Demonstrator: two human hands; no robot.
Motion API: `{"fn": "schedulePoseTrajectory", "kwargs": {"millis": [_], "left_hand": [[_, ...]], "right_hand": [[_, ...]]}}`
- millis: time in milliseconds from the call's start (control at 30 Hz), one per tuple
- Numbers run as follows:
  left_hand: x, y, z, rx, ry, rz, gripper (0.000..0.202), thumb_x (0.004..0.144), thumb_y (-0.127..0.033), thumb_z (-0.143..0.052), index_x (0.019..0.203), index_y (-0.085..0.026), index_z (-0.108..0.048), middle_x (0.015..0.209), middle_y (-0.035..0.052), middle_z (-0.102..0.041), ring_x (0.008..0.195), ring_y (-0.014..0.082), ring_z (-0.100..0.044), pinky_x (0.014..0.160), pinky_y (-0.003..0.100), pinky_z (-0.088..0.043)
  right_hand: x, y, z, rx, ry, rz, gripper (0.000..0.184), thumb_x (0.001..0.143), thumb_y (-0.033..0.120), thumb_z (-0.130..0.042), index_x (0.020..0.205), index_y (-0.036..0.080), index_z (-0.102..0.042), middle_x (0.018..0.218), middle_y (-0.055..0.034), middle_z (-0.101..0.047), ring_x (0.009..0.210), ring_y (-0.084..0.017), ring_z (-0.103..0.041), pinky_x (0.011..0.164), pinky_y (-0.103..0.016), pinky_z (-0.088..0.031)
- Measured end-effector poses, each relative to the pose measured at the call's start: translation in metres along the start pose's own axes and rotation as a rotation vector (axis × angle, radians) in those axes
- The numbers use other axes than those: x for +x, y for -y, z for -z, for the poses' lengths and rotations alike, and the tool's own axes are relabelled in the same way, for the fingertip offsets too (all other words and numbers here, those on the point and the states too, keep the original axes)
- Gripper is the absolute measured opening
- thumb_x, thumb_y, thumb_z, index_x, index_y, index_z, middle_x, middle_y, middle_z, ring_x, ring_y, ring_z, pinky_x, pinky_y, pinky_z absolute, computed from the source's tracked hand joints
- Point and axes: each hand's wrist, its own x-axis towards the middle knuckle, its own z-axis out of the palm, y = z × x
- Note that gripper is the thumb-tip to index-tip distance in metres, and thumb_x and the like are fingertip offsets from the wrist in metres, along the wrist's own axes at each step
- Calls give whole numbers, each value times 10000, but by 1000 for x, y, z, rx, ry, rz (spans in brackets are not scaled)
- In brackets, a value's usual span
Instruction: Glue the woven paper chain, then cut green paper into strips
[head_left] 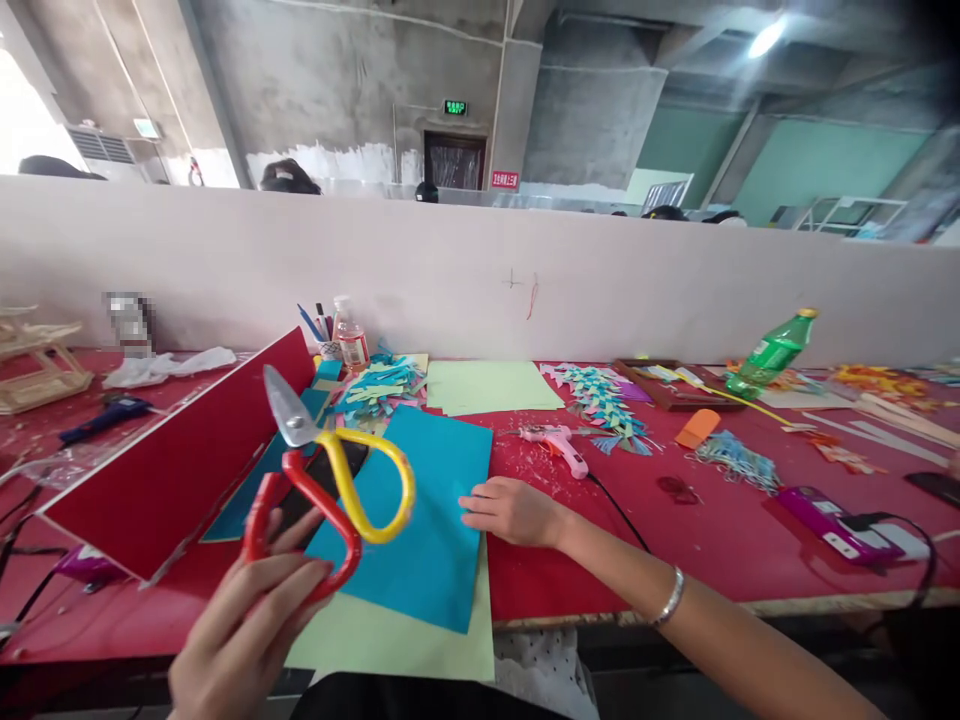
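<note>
We are gripping the scissors (322, 480) in our left hand (240, 620), fingers closing around the red handle loop while the yellow loop is sticking out free. The scissors are rising above that hand, raised over the blue paper sheet (420, 520). Their long axis is running diagonally, with the closed blades pointing up and to the left, away from us. Our right hand (514, 510) is lying open, fingertips resting flat on the blue sheet's right edge on the red table (675, 540).
</note>
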Motion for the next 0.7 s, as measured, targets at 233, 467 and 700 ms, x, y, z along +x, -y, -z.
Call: {"fn": "schedulePoseTrajectory", "kwargs": {"millis": [233,467,700], "left_hand": [[20,-28,-37,-124,171,-225,120,857,-169,-455,880,-169,-572,738,19,-583,933,175,-600,805,267,-499],[41,-35,-64,-13,193,-323,170,865,-174,-427,925,-204,-583,910,58,-597,1001,184,-569,818,296,-484],[21,-17,-83,114,439,-80,513,816,-294,-485,1300,-202,-342,1222,128,-488,1042,225,-545,789,315,-516]], "right_hand": [[15,25,45,1710,-242,-535,524,824,547,-335,1250,242,-345,1087,-96,-547,987,-192,-534,825,-393,-420],[43,33,55,1896,-409,-889,188,701,267,-573,872,201,-619,763,-2,-610,619,-90,-566,566,-204,-448],[40,-56,77,1161,-443,-1009,454,638,79,-357,1048,173,-528,941,-49,-630,742,-124,-603,617,-230,-486]]}}
